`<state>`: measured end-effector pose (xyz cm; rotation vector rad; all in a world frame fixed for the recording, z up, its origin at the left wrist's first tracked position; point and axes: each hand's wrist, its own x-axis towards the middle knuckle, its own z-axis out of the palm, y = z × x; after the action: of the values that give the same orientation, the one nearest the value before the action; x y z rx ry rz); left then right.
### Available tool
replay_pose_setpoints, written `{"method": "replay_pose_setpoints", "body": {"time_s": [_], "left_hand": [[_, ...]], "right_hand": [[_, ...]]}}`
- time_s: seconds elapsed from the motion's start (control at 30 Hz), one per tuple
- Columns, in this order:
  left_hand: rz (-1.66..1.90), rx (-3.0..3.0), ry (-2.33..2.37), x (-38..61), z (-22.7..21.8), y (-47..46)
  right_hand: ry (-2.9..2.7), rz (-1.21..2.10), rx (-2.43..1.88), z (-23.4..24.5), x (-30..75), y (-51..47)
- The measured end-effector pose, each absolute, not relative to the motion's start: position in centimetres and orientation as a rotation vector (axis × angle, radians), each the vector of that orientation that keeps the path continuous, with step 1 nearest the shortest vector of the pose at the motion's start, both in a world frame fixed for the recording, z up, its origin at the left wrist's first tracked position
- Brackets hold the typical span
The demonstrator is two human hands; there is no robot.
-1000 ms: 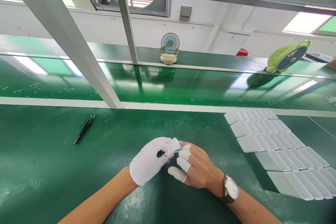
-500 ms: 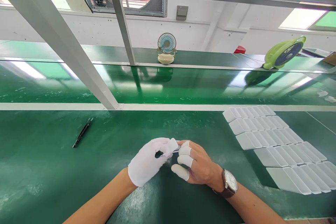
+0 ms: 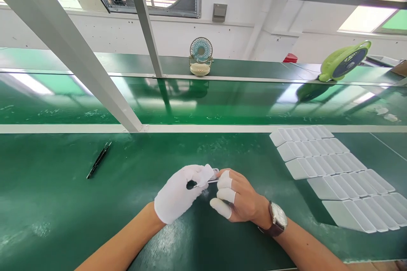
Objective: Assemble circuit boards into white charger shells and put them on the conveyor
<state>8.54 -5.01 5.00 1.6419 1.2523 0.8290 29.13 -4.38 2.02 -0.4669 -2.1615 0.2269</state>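
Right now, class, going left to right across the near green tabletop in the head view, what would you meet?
Black tweezers → gloved left hand → small held piece → right hand → rows of white pieces.

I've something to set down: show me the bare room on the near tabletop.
Bare green tabletop shows between the tweezers and the gloved left hand, and between the right hand and the white pieces. It's crowded around the small object between the hands, and where those pieces lie.
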Motion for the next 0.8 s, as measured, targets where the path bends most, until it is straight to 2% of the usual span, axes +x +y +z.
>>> {"method": "replay_pose_setpoints", "body": {"time_s": [0.1, 0.23, 0.47, 0.63, 0.8], "left_hand": [[0.736, 1.667, 1.046, 8.5, 5.2, -4.9], [0.732, 1.686, 1.033, 8.4, 5.1, -4.8], [0.909, 1.614, 1.409, 7.6, 3.1, -5.5], [0.924, 1.614, 1.493, 7.2, 2.0, -5.6], [0.921, 1.619, 1.572, 7.3, 2.3, -5.5]], "right_hand": [[-2.213, 0.207, -0.456, 2.0, 28.9, -4.5], [-2.198, 0.221, -0.456, 2.5, 29.1, -4.2], [-2.008, 0.293, -0.603, 2.5, 30.0, -2.9], [-1.923, 0.448, -0.639, 2.3, 29.8, -2.9], [-2.097, 0.329, -0.746, 2.0, 30.1, -2.6]]}}
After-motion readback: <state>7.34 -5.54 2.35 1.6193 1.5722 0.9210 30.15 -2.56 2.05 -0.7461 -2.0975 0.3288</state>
